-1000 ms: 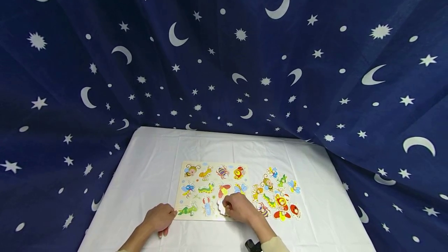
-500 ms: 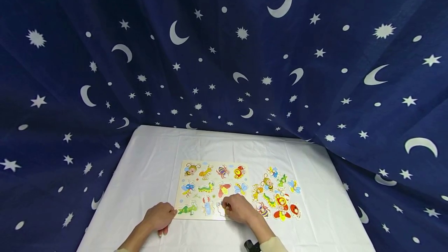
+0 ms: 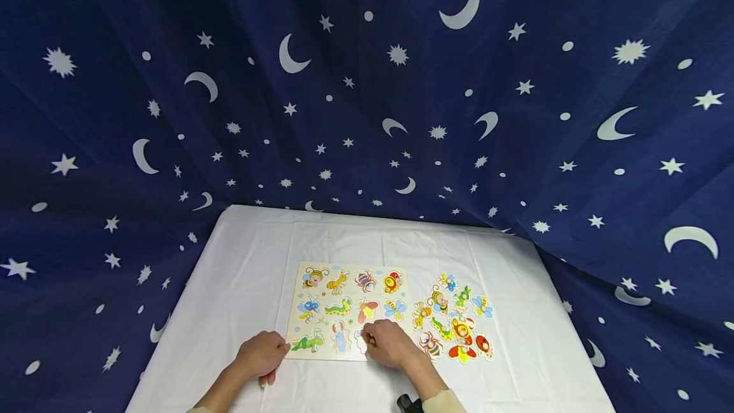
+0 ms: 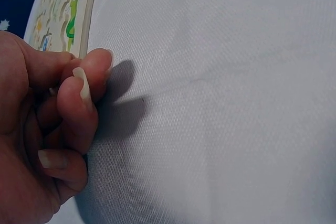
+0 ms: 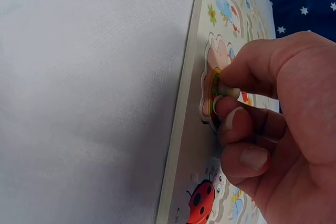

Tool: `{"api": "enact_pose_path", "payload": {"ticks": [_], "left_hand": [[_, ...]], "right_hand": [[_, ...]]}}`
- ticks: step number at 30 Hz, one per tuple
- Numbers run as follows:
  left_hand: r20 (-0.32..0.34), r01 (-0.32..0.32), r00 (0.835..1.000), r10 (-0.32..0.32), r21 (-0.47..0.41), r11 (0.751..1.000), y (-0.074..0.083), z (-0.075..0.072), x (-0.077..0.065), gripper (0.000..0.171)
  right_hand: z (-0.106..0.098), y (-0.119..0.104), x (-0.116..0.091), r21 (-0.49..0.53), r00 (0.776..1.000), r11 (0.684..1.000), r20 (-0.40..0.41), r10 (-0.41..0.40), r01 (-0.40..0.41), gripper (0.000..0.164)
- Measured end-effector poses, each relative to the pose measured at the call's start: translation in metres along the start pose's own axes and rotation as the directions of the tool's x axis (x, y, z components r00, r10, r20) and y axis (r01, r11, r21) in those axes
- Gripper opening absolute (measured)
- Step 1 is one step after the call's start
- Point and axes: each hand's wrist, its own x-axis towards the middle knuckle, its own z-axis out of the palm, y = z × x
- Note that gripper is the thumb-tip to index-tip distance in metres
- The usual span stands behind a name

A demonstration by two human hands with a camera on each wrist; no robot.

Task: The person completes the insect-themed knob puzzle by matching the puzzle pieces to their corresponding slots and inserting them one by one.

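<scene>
A cream puzzle board [image 3: 378, 295] printed with insects lies on the table. At its lower left corner, my left hand [image 3: 261, 355] pinches the edge, thumb and forefinger meeting there in the left wrist view while the other fingers curl. Over the lower right part of the board, my right hand [image 3: 390, 343] pinches the small knob [image 5: 230, 92] of a pink-winged puzzle piece [image 5: 216, 61]. That piece lies at a cut-out of similar outline; whether it sits fully flush I cannot tell. My fingers hide part of it. Beside it shows a printed ladybug [image 5: 202, 203].
Right of the board lies a loose group of several knobbed insect pieces, among them a bee [image 3: 439, 300], a caterpillar [image 3: 441, 328] and a ladybug piece [image 3: 483, 345], some overlapping. A white cloth [image 3: 246, 273] covers the table. Dark blue star-patterned curtain [image 3: 367, 81] surrounds it.
My right hand has shifted very slightly left and down over the same spot, and the piece under it looks flatter on the board. My left hand stays at the corner.
</scene>
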Motion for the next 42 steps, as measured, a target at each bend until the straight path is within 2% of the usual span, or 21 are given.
{"api": "enact_pose_path", "payload": {"ticks": [6, 9, 11, 15, 19, 25, 31, 34, 38, 42], "left_hand": [[-0.006, 0.012, 1.000, -0.012, -0.027, 1.000, 0.003, 0.001, -0.001, 0.031], [-0.005, 0.014, 1.000, -0.014, -0.032, 0.999, 0.004, 0.002, -0.001, 0.029], [-0.006, 0.016, 1.000, -0.016, -0.028, 0.999, 0.004, 0.001, -0.001, 0.029], [-0.010, 0.013, 1.000, -0.013, -0.021, 1.000, 0.003, 0.001, -0.001, 0.030], [-0.010, 0.011, 1.000, -0.011, -0.015, 1.000, 0.002, 0.001, -0.001, 0.031], [-0.014, 0.012, 1.000, -0.012, -0.008, 1.000, 0.003, -0.001, -0.001, 0.031], [-0.015, 0.016, 1.000, -0.016, -0.005, 1.000, 0.003, -0.002, -0.003, 0.032], [-0.014, 0.021, 1.000, -0.021, -0.009, 1.000, 0.003, -0.003, -0.003, 0.033], [-0.014, 0.027, 1.000, -0.027, -0.016, 1.000, 0.003, -0.002, -0.003, 0.033], [-0.014, 0.032, 0.999, -0.032, -0.022, 0.999, 0.003, -0.001, -0.002, 0.032]], "right_hand": [[-0.004, 0.002, -0.001, 0.038, 0.999, 0.999, 0.028, 0.033, -0.034, 0.014], [-0.006, 0.005, -0.001, 0.069, 0.999, 0.997, 0.004, 0.043, -0.043, 0.006], [-0.008, 0.007, -0.001, 0.077, 0.997, 0.996, -0.049, 0.057, -0.053, 0.001], [-0.011, 0.013, -0.002, 0.063, 0.982, 0.995, -0.167, 0.088, -0.079, 0.004], [-0.013, 0.020, -0.002, 0.042, 0.963, 0.993, -0.241, 0.119, -0.112, 0.008], [-0.016, 0.032, -0.005, 0.110, 0.915, 0.965, -0.310, 0.260, -0.237, 0.011], [-0.016, 0.043, -0.008, 0.144, 0.881, 0.933, -0.307, 0.359, -0.330, 0.007], [-0.016, 0.050, -0.010, 0.176, 0.852, 0.908, -0.317, 0.418, -0.380, 0.005], [-0.018, 0.060, -0.014, 0.200, 0.806, 0.860, -0.301, 0.510, -0.469, 0.001], [-0.022, 0.069, -0.019, 0.213, 0.751, 0.810, -0.304, 0.587, -0.547, 0.013]]}}
